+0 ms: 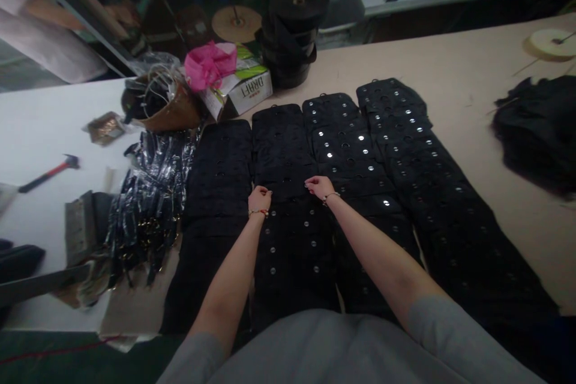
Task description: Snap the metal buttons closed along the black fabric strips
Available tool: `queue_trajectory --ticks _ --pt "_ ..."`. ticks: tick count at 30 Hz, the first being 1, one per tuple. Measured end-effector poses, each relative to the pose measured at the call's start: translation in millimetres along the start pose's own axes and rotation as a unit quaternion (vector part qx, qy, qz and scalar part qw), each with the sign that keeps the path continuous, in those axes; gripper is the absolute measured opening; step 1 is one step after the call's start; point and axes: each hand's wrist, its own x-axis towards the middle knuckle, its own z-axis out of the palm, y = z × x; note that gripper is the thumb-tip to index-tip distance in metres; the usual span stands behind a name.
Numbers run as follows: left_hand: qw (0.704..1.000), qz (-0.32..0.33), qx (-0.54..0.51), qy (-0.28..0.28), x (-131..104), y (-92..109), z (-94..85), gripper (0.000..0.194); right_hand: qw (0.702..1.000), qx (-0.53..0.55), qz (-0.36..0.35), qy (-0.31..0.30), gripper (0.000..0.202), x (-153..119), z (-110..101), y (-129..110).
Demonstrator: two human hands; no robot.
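Observation:
Overlapping black fabric pieces (pixel 288 234) lie in several long columns on the table before me. Pairs of small round metal discs (pixel 272 250) dot some columns; the leftmost column (pixel 220 192) shows none that I can make out. At the left edge of the second column my left hand (pixel 260 200) is closed in a pinch, low over the cloth. My right hand (pixel 320 186) pinches at that column's right edge, level with the left. Whatever sits between the fingertips of either hand is too small to name.
Plastic-wrapped black straps (pixel 153 192) with gold-coloured hardware lie left, near a hammer (pixel 49 173). Behind them stand a bucket (pixel 162 105), a box (pixel 247 93) with a pink cloth (pixel 210 65), and black rolls (pixel 292 36). Black fabric (pixel 540 132) is heaped right. Another person's sleeve (pixel 40 42) shows upper left.

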Motion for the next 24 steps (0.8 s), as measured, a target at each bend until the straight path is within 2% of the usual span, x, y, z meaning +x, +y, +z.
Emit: queue_trajectory --ticks 6,11,13,15,18,20,21,22,24 --pt "1.000 0.000 0.001 0.005 -0.8 -1.8 0.5 0.009 0.995 -0.100 -0.018 -0.020 0.012 7.5 -0.4 -4.2" --pt "1.000 0.003 -0.007 -0.011 -1.0 2.3 -1.9 0.009 0.988 -0.137 -0.037 -0.068 0.017 13.0 -10.4 -21.7" --pt "0.999 0.009 -0.028 -0.023 -3.4 6.5 -6.7 0.011 0.982 -0.152 -0.054 -0.093 0.019 12.3 -14.0 -31.2" --pt "0.997 0.039 -0.062 -0.010 -14.5 9.5 -16.4 0.017 0.976 -0.179 -0.074 -0.101 0.019 9.3 -16.7 -40.4" --pt "0.986 0.130 -0.090 0.057 -59.0 3.4 -35.0 0.025 0.954 -0.255 -0.122 -0.103 0.015 3.5 -20.3 -48.4" --pt "0.980 0.166 -0.099 0.052 -103.7 -11.0 -38.6 0.026 0.939 -0.298 -0.142 -0.094 0.009 4.8 -22.1 -47.5" --pt "0.980 0.167 -0.103 0.019 -126.5 -20.8 -35.6 0.026 0.937 -0.307 -0.140 -0.090 0.007 8.1 -22.3 -45.5" --pt "0.981 0.160 -0.103 -0.039 -147.2 -31.5 -29.9 0.027 0.937 -0.309 -0.140 -0.086 0.007 12.8 -21.8 -43.3" --pt "0.966 0.110 -0.094 -0.213 -178.1 -52.4 -15.3 0.028 0.938 -0.311 -0.132 -0.077 0.008 23.3 -19.5 -39.7"
